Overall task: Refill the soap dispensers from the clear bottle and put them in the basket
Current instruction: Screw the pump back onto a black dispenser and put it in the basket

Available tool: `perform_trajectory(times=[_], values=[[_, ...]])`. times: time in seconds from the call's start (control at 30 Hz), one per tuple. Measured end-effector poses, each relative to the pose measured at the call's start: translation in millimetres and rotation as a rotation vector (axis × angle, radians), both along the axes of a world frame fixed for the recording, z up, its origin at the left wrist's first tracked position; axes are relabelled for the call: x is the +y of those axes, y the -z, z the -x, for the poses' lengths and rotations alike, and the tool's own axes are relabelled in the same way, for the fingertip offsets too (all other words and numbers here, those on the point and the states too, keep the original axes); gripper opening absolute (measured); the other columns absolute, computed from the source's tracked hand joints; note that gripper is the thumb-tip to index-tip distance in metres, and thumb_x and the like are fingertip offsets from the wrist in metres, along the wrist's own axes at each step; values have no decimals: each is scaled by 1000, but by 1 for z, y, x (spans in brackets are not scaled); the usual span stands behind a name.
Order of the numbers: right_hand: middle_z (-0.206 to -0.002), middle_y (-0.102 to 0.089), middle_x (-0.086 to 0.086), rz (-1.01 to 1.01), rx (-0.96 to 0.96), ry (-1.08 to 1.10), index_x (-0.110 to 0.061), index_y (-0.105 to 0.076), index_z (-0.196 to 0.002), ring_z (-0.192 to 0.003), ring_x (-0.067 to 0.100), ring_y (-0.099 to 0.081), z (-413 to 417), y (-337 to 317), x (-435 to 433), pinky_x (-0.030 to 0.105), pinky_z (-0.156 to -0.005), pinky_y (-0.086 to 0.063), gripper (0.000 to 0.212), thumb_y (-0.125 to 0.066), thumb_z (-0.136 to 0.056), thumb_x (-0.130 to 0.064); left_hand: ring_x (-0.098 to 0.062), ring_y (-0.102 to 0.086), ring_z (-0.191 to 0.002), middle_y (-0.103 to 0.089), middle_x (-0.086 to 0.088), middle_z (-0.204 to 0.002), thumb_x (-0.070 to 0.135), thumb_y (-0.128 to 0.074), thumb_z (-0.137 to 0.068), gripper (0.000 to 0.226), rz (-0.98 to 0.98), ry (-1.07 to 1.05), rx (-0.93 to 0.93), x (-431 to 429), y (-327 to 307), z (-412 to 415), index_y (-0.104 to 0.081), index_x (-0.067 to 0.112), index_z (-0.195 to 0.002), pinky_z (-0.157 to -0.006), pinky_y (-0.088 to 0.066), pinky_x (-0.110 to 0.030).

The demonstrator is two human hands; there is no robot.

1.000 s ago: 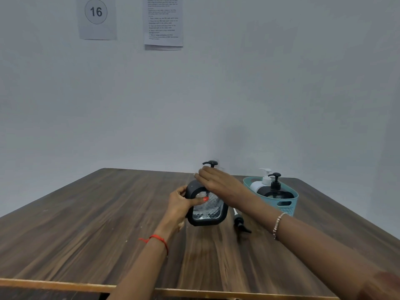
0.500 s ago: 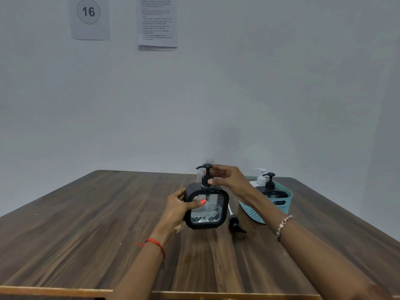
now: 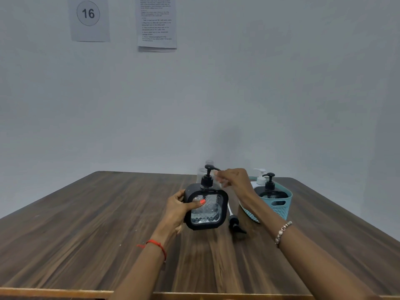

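1. Left hand [image 3: 177, 210] grips the square black dispenser [image 3: 206, 221] from its left side, with the thumb across the clear patterned front panel and the fingers wrapped behind.
2. The dispenser sits mid-table [image 3: 86, 224], leaning slightly. I can't tell whether its base touches the wood.
3. Its black pump [image 3: 207, 178] is seated in the neck, spout pointing right.
4. Right hand [image 3: 234, 179] is at the spout tip with its fingers bent toward it. The fingertips are blurred, so I can't tell whether they pinch the spout or only hover.
5. The clear bottle [image 3: 202, 173] stands upright just behind the dispenser, mostly hidden by it.
6. The teal basket [image 3: 279, 205] is to the right, beyond the right forearm. It holds a black dispenser [image 3: 270, 192] at the front and a white dispenser [image 3: 259, 177] behind it, both upright.
7. A loose black pump [image 3: 234, 225] lies flat on the table between the held dispenser and the basket, its tube pointing away.
8. Wrists: red thread [image 3: 157, 244] on the left, beaded bracelet [image 3: 282, 231] on the right.
9. On the wall are a sheet marked 16 [image 3: 88, 18] and a printed sheet [image 3: 157, 22] with text too small to read.
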State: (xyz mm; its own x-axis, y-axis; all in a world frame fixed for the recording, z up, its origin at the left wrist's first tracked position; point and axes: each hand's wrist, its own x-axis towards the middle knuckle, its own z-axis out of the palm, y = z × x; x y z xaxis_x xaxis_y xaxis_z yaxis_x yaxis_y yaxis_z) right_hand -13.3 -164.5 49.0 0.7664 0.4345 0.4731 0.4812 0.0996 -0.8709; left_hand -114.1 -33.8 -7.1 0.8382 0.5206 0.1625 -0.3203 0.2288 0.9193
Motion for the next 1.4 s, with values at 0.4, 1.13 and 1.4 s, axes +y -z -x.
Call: perform_trajectory(times=[0.4,1.13,1.4], values=[[-76,-62,8,79,-16,-138,-12,-69,-84,-72,15,-61,-5,4,-2,17,-66,-50,22,-81,-66,-10,-10,-70,-60,-68,-5,-83,-13,-75,-62,39,-43,13,2,-3,-2,-3,-61,6,-94,-51,-56,-26],[-92,-68,9,233,9,-121,-16,-63,-86,-84,22,-65,2,2,-1,35,-84,-51,24,-80,-69,-15,-12,-69,-59,-71,0,-72,-15,-72,-65,35,-29,55,-18,-10,1,-7,-62,8,-88,-52,-57,-28],[-62,-69,-6,217,4,-44,-7,-73,-81,-60,8,-65,8,3,-7,22,-62,-52,25,-85,-59,-13,-13,-70,-61,-70,-4,-79,-14,-74,-63,36,-47,47,-12,-13,2,-7,-62,7,-90,-53,-57,-28]])
